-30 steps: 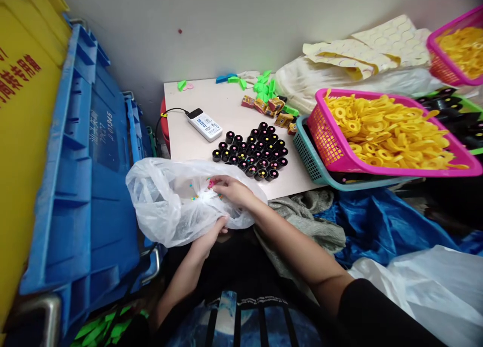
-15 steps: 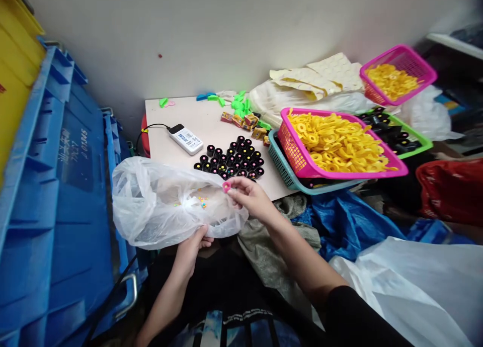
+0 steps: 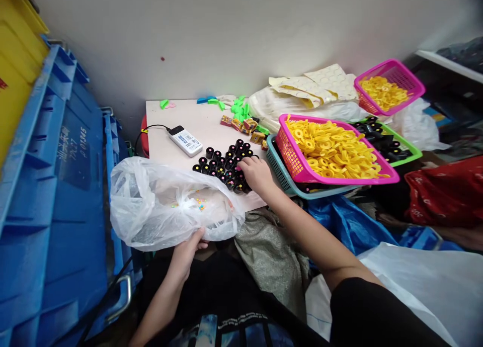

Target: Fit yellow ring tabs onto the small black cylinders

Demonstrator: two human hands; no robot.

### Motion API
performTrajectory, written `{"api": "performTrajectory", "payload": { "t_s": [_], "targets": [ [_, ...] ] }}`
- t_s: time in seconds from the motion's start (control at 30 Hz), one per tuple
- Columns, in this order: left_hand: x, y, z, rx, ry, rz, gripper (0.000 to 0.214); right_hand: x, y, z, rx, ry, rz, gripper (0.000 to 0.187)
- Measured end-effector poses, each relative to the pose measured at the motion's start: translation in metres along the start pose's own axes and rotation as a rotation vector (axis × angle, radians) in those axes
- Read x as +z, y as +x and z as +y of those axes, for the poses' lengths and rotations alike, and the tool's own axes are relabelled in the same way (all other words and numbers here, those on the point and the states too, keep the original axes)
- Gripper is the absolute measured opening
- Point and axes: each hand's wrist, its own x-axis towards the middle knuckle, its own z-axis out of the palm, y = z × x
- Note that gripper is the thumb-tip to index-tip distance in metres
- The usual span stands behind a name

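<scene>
My left hand (image 3: 188,250) pinches the near edge of a clear plastic bag (image 3: 141,206). The bag lies across the table's front edge, with several tiny coloured beads (image 3: 200,205) showing in it. Over the right side of a cluster of small black cylinders (image 3: 213,163), my right hand (image 3: 257,175) reaches down with its fingers closed. At those fingertips shows a bit of a small pink ring (image 3: 238,167), mostly covered by the fingers. Many cylinders stand upright with pink or yellow dots in their tops.
A white device (image 3: 185,141) on a cable lies behind the cylinders. Small printed boxes (image 3: 247,125) and green pieces (image 3: 240,108) sit further back. To the right, a pink basket (image 3: 284,148) of yellow pieces rests on a teal basket (image 3: 277,172). Blue crates (image 3: 75,196) stand at left.
My right hand has moved from the bag's opening, up and right, to the black cylinders, carrying the pink ring. My left hand stays on the bag.
</scene>
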Motion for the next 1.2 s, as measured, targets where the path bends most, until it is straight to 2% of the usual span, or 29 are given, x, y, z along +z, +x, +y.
{"api": "performTrajectory", "payload": {
  "t_s": [0.13,0.23,0.33,0.43,0.5,0.57,0.67,0.77,0.83,0.9,1.03,1.2],
  "targets": [
    [-0.004,0.003,-0.004,-0.014,0.014,-0.011,0.036,-0.003,-0.001,0.001,-0.044,-0.055,0.003,0.031],
    [-0.005,0.005,-0.005,-0.022,0.002,-0.005,0.035,-0.005,0.0,0.007,0.01,0.013,0.049,0.03],
    [-0.006,0.006,-0.004,-0.052,-0.015,0.009,0.034,-0.012,-0.005,0.005,0.114,0.267,0.183,0.025],
    [-0.007,0.004,-0.005,-0.08,-0.021,0.013,0.035,-0.027,-0.02,-0.017,0.173,0.657,0.303,0.024],
    [-0.009,0.003,-0.009,-0.053,0.002,0.003,0.037,-0.035,-0.034,-0.042,0.129,0.875,0.245,0.027],
    [-0.011,0.002,-0.014,0.04,0.043,0.02,0.04,-0.036,-0.046,-0.07,0.032,0.979,0.07,0.025],
    [-0.012,0.001,-0.019,0.254,0.09,0.1,0.05,-0.023,-0.054,-0.103,-0.026,0.845,-0.216,0.019],
    [-0.011,0.0,-0.021,0.341,0.032,0.165,0.058,-0.007,-0.053,-0.117,0.026,0.518,-0.356,0.021],
    [-0.009,0.001,-0.021,0.322,-0.037,0.185,0.057,-0.004,-0.052,-0.118,0.042,0.376,-0.384,0.024],
    [-0.007,0.001,-0.021,0.305,-0.082,0.195,0.053,-0.005,-0.052,-0.117,0.039,0.33,-0.402,0.025],
    [-0.005,0.002,-0.021,0.317,-0.079,0.219,0.052,-0.003,-0.05,-0.116,0.042,0.344,-0.407,0.024],
    [-0.005,0.003,-0.011,0.284,0.039,0.261,0.045,0.008,-0.041,-0.125,0.014,0.403,-0.323,0.026]
  ]
}}
